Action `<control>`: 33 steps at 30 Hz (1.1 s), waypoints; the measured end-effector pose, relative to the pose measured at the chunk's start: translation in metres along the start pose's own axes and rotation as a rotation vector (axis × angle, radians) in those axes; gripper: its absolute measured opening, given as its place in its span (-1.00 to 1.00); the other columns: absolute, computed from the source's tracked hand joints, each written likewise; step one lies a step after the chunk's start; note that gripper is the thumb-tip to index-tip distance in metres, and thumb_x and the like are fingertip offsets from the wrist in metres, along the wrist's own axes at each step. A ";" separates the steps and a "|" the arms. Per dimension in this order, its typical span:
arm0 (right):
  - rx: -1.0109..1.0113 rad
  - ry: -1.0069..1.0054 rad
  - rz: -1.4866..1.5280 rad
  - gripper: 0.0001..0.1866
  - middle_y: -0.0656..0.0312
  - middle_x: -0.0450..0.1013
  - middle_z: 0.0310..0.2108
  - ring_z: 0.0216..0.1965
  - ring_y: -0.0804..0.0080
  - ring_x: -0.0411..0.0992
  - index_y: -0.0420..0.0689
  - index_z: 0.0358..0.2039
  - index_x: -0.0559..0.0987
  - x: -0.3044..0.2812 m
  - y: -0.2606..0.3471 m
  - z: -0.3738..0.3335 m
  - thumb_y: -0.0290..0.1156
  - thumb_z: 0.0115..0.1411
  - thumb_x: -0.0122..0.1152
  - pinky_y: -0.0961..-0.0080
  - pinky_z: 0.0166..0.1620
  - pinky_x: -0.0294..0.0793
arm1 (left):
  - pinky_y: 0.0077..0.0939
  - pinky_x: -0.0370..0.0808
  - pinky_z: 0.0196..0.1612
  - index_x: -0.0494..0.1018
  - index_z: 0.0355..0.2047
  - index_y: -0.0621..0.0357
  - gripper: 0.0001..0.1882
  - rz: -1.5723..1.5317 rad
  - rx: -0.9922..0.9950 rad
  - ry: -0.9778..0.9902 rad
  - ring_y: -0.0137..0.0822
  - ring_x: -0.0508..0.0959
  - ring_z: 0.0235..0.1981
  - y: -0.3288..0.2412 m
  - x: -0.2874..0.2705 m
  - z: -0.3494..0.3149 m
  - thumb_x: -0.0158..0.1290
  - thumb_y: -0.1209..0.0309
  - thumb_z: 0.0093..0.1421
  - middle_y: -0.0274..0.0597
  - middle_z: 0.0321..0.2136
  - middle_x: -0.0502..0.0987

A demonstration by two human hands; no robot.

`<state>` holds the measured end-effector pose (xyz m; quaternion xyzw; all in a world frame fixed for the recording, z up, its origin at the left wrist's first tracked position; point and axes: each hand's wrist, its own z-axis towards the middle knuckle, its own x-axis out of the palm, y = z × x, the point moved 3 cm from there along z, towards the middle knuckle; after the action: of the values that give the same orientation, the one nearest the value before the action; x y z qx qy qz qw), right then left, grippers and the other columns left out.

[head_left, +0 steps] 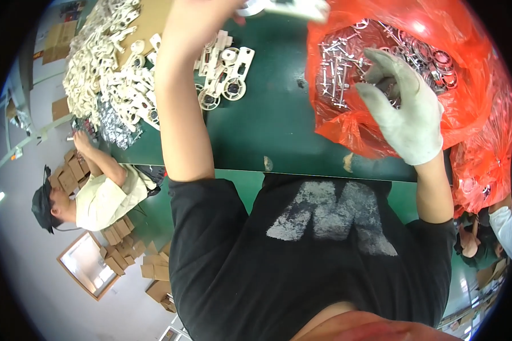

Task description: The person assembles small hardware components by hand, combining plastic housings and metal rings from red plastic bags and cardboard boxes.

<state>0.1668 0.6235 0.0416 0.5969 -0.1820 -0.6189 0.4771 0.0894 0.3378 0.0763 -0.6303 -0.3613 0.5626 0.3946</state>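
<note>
My left hand [224, 8], bare and cut off by the top edge, is closed on a white plastic part [301, 8], which is blurred. Most of its fingers are out of view. In a white glove, my right hand [407, 105] reaches over an open red plastic bag [347, 133]. Its thumb and fingers are spread, and I make out nothing held between them. Below and around the glove lie thin cross-shaped metallic-looking pieces [338, 71] and dark and red ring-shaped pieces [444, 59] inside the bag.
Several cream plastic parts with round ends [224, 71] lie beside my left forearm on the green table [267, 119]. A large heap of similar parts [105, 68] spreads farther left. Another red bag [483, 165] hangs at the right. A person [105, 193] works at the table's left side.
</note>
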 end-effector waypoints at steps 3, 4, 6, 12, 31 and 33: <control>-0.030 0.013 0.038 -0.58 0.28 0.53 -0.43 -0.44 0.46 0.52 -0.14 0.05 0.59 0.003 -0.005 -0.002 -0.41 0.16 0.41 0.53 -0.27 0.55 | -0.54 0.59 -0.17 0.54 -0.04 0.29 -0.68 -0.212 0.003 -0.375 -0.45 0.62 -0.24 0.026 -0.025 0.027 0.10 0.26 0.41 -0.27 -0.17 0.60; -0.036 0.022 0.011 -0.59 0.28 0.53 -0.44 -0.45 0.46 0.51 -0.13 0.04 0.60 0.004 -0.006 -0.002 -0.42 0.17 0.41 0.53 -0.28 0.55 | -0.51 0.61 -0.13 0.50 0.03 0.31 -0.64 -0.292 0.076 -0.433 -0.40 0.63 -0.20 0.030 -0.026 0.030 0.10 0.25 0.42 -0.24 -0.09 0.58; -0.044 0.013 0.003 -0.62 0.28 0.54 -0.44 -0.46 0.45 0.51 -0.13 0.02 0.61 0.004 -0.008 0.000 -0.43 0.17 0.40 0.53 -0.29 0.54 | -0.41 0.61 -0.10 0.45 0.11 0.27 -0.61 -0.396 0.087 -0.430 -0.24 0.65 -0.14 0.041 -0.033 0.023 0.13 0.29 0.37 -0.16 -0.03 0.57; -0.054 -0.013 -0.065 -0.66 0.28 0.56 -0.43 -0.47 0.44 0.50 -0.10 -0.01 0.63 0.005 -0.016 0.000 -0.43 0.18 0.39 0.53 -0.31 0.54 | -0.29 0.58 -0.16 0.65 -0.12 0.19 -0.47 0.949 -0.343 -0.060 -0.09 0.69 -0.25 0.023 -0.016 -0.054 0.24 -0.04 0.16 -0.01 -0.32 0.68; 0.111 0.204 0.109 -0.67 0.09 0.64 -0.26 -0.27 0.24 0.64 -0.10 -0.02 0.64 0.002 -0.006 0.003 -0.22 0.28 0.28 0.40 -0.15 0.60 | -0.47 0.45 -0.37 0.59 -0.08 0.29 -0.72 0.662 0.098 -0.573 -0.32 0.53 -0.43 0.007 0.005 -0.095 0.22 0.35 0.29 -0.11 -0.31 0.58; 0.171 0.323 0.409 -0.63 0.04 0.62 -0.19 -0.14 0.31 0.62 -0.19 0.04 0.61 0.002 -0.003 -0.001 -0.24 0.32 0.21 0.45 -0.03 0.56 | -0.52 0.40 -0.42 0.59 -0.07 0.25 -0.71 0.521 0.373 -0.536 -0.39 0.52 -0.39 -0.020 0.039 -0.096 0.29 0.47 0.19 -0.18 -0.28 0.59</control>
<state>0.1667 0.6235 0.0375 0.6769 -0.2721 -0.3888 0.5627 0.1892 0.3730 0.0828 -0.4495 -0.1716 0.8437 0.2382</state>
